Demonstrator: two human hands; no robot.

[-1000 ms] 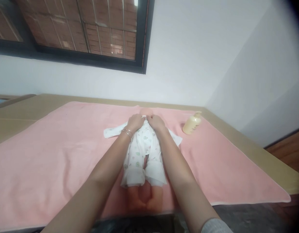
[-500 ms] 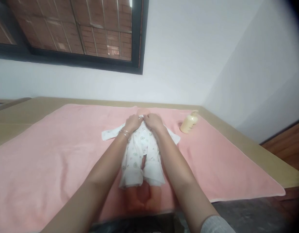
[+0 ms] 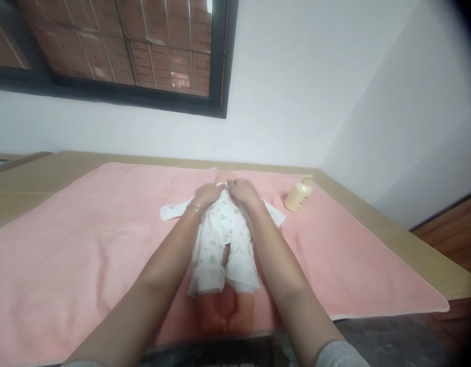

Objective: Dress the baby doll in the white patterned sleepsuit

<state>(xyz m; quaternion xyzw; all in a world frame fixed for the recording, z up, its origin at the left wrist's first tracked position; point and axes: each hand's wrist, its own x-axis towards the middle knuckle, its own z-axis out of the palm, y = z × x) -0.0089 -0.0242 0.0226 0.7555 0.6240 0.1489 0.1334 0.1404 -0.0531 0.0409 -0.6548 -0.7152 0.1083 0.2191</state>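
A baby doll (image 3: 241, 311) lies on its back with its feet toward me, dressed in a white patterned baby romper (image 3: 210, 250). The romper's sleeves spread out to both sides, and the doll's bare feet show below the leg cuffs. My left hand (image 3: 209, 192), bracelets at its wrist, is closed on the left side of the romper's collar. At the other side of the collar my right hand (image 3: 242, 190) pinches the cloth, close beside the left. Both sets of fingertips are small and partly hidden. Most of the doll's head is hidden behind my hands.
A pink blanket (image 3: 136, 229) covers most of the table (image 3: 373, 214). Right of the doll stands a cream pump bottle (image 3: 297, 196). Behind the table are a white wall (image 3: 281, 102) and a dark-framed window (image 3: 216, 97).
Both hands stay at the collar with only slight finger movement. A little more of the doll's head shows above them. The view has shifted slightly.
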